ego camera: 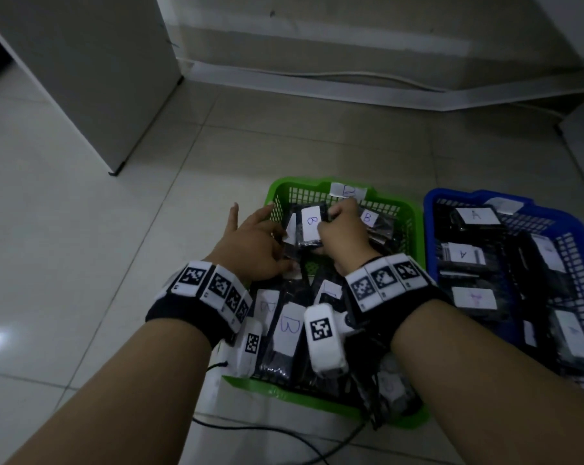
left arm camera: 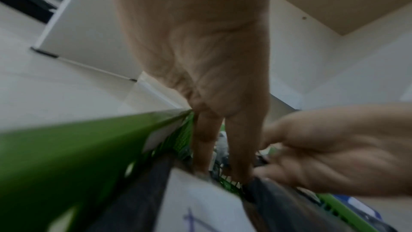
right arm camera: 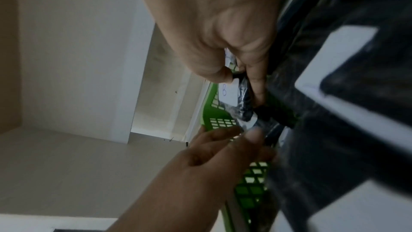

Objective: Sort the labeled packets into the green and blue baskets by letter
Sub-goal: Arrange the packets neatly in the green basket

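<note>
1. Your right hand (ego camera: 342,229) is reaching into the far half of the green basket (ego camera: 414,229), with its fingers curling around the right edge of a black packet with a white B label (ego camera: 310,221); in the right wrist view the thumb and fingers are pinching that packet's dark edge (right arm camera: 243,91).
2. Your left hand (ego camera: 250,243) is hovering over the basket's left wall, with its fingers spreading fairly wide. Its fingertips are pointing down among the packets near the held one. In the left wrist view two fingers (left arm camera: 205,140) are reaching down to the edge of a white label, and the blur is keeping me from telling whether they are gripping anything.
3. The green basket is sitting on the tiled floor (ego camera: 82,229), and other B-labeled packets are lying in it: one near you between your wrists (ego camera: 288,327) and one just right of your right hand (ego camera: 369,218). A white B tag (ego camera: 347,190) is standing at the far rim.
4. The blue basket (ego camera: 429,229) is sitting just beside the green one on its right, touching or nearly so, and it is holding black packets with A labels (ego camera: 476,214).
5. A black cable (ego camera: 277,431) is trailing across the floor near you, and a white cabinet (ego camera: 82,78) is standing at the far left.
</note>
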### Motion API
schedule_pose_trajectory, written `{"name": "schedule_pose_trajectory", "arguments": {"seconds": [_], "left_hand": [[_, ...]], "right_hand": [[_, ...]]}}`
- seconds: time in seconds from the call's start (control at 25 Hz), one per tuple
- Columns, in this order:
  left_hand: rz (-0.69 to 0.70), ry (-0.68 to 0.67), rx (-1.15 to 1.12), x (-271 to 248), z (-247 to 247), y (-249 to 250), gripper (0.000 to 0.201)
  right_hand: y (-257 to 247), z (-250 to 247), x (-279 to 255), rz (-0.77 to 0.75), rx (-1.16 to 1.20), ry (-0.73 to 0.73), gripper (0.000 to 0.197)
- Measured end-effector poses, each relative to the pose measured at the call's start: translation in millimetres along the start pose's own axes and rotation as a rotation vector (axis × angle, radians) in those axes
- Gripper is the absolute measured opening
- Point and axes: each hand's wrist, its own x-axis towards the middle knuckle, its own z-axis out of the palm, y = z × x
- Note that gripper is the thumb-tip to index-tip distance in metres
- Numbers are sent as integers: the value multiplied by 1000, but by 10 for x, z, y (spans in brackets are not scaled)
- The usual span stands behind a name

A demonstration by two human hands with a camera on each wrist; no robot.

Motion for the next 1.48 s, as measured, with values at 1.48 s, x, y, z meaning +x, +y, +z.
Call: {"name": "schedule_pose_trajectory", "arguments": {"seconds": [1.48], "left_hand": [[-205,85,-119,-117,203,296,47]], "right_hand": [[133,-398,-39,-267,-926,-736,45]]}}
